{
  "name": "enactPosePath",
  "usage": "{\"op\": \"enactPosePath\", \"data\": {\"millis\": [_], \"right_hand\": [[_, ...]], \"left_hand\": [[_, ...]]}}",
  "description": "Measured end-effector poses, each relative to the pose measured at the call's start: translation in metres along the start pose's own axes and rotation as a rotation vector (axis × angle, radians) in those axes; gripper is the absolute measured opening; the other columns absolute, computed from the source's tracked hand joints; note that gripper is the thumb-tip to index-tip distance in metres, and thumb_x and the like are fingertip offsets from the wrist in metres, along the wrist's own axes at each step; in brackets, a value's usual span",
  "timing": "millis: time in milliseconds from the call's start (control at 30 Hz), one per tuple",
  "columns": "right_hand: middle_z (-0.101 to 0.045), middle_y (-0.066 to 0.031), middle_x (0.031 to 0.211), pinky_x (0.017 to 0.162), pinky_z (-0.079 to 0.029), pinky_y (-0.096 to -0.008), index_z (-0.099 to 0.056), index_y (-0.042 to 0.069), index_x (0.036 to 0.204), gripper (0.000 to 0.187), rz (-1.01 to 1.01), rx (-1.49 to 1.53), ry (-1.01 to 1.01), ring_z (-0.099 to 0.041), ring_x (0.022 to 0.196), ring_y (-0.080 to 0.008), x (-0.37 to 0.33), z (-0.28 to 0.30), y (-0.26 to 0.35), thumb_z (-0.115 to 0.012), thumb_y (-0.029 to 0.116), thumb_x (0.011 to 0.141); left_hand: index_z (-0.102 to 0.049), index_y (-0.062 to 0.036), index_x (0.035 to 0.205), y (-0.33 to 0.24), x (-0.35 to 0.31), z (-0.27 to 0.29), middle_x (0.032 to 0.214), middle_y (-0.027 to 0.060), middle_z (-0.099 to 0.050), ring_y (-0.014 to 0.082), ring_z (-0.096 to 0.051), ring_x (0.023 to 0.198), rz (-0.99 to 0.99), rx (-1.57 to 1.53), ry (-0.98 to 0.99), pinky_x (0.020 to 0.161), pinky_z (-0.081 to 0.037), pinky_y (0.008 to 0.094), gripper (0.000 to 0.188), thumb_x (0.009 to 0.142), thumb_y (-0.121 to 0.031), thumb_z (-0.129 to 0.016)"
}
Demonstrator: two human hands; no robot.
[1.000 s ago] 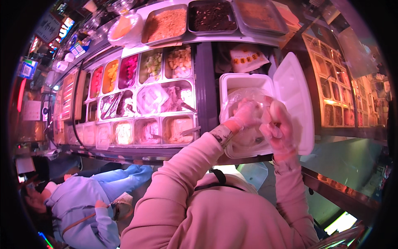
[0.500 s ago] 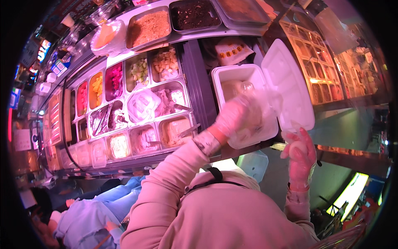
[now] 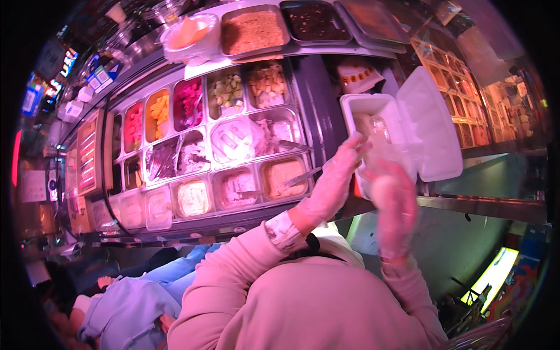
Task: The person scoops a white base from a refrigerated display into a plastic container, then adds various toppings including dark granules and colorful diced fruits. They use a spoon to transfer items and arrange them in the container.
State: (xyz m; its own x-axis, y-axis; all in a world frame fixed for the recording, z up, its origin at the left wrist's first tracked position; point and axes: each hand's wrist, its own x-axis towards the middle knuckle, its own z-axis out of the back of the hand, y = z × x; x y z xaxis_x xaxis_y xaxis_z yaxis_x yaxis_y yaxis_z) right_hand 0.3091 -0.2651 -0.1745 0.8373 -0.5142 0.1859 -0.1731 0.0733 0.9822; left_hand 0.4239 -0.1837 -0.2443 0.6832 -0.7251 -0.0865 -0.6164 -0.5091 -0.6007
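Note:
A white foam box (image 3: 380, 100) stands in the counter recess, its lid (image 3: 434, 131) swung up to the right. Pale, glossy pieces (image 3: 373, 127) lie inside, partly behind my hands. My left hand (image 3: 332, 186), in a clear glove, reaches over the box's left side with fingers stretched out. Closer to the box's front is my right hand (image 3: 398, 213), also gloved and smeared by motion, its fingers curled round a pale, round, ball-like piece (image 3: 384, 191). Between the two hands the view is blurred, so I cannot make out whether they touch.
On the left, a topping counter holds metal trays of diced fruit (image 3: 188, 104) and creamy fillings (image 3: 192, 197), with spatulas in some. Behind are trays of brown crumbs (image 3: 255, 30) and dark crumbs (image 3: 315, 22). Another person (image 3: 125, 306) in blue is at lower left.
My left hand has drawn back from inside the box to its left side. The right hand has moved left from below the lid to the box's front, still with the pale ball. The view has shifted.

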Motion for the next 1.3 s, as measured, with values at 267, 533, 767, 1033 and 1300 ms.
{"op": "enactPosePath", "data": {"millis": [267, 533, 767, 1033, 1300], "right_hand": [[-0.045, -0.0229, 0.162, 0.122, -0.036, -0.0488, -0.047, 0.005, 0.156, 0.056, 0.536, -0.575, 0.139, -0.043, 0.152, -0.0375, 0.045, -0.151, -0.084, -0.057, 0.003, 0.1], [-0.071, -0.0208, 0.127, 0.092, -0.058, -0.0373, -0.06, 0.0, 0.14, 0.042, -0.318, 0.089, 0.495, -0.074, 0.107, -0.03, 0.03, -0.229, -0.108, -0.056, 0.028, 0.109], [-0.067, -0.0117, 0.127, 0.101, -0.053, -0.035, -0.06, -0.004, 0.14, 0.068, -0.698, 0.395, 0.486, -0.065, 0.112, -0.0175, -0.005, -0.269, -0.12, -0.043, 0.056, 0.112], [-0.07, -0.0124, 0.125, 0.108, -0.05, -0.0386, -0.06, -0.001, 0.139, 0.056, -1.022, 0.408, 0.576, -0.067, 0.117, -0.0235, 0.002, -0.218, -0.198, -0.041, 0.046, 0.115], [-0.059, -0.0135, 0.15, 0.11, -0.051, -0.0448, -0.054, 0.005, 0.151, 0.054, -1.112, 0.343, 0.333, -0.062, 0.132, -0.0287, 0.077, -0.179, -0.163, -0.052, 0.042, 0.111]], "left_hand": [[-0.057, 0.0019, 0.143, -0.066, -0.07, 0.069, 0.135, 0.0064, -0.064, 0.015, -0.06, 0.123, -0.212, -0.242, -0.294, 0.111, -0.046, 0.0309, 0.046, 0.104, -0.017, -0.07], [-0.05, -0.0055, 0.149, -0.091, -0.13, 0.159, 0.145, 0.0152, -0.06, 0.0281, -0.06, 0.132, -0.321, -0.628, -0.446, 0.118, -0.047, 0.0437, 0.048, 0.11, -0.033, -0.059], [-0.043, -0.0025, 0.154, -0.077, -0.159, 0.196, 0.153, 0.0179, -0.053, 0.0316, -0.053, 0.141, -0.365, -0.774, -0.178, 0.123, -0.04, 0.0501, 0.075, 0.106, -0.06, -0.052], [-0.044, 0.0043, 0.152, -0.083, -0.152, 0.181, 0.15, 0.0164, -0.056, 0.0304, -0.053, 0.141, -0.144, -0.476, -0.509, 0.124, -0.04, 0.0461, 0.059, 0.095, 0.009, -0.057], [-0.044, 0.0047, 0.152, -0.115, -0.132, 0.176, 0.148, 0.0162, -0.056, 0.0291, -0.055, 0.139, -0.102, -0.398, -0.512, 0.119, -0.045, 0.0381, 0.071, 0.083, 0.014, -0.054]]}}
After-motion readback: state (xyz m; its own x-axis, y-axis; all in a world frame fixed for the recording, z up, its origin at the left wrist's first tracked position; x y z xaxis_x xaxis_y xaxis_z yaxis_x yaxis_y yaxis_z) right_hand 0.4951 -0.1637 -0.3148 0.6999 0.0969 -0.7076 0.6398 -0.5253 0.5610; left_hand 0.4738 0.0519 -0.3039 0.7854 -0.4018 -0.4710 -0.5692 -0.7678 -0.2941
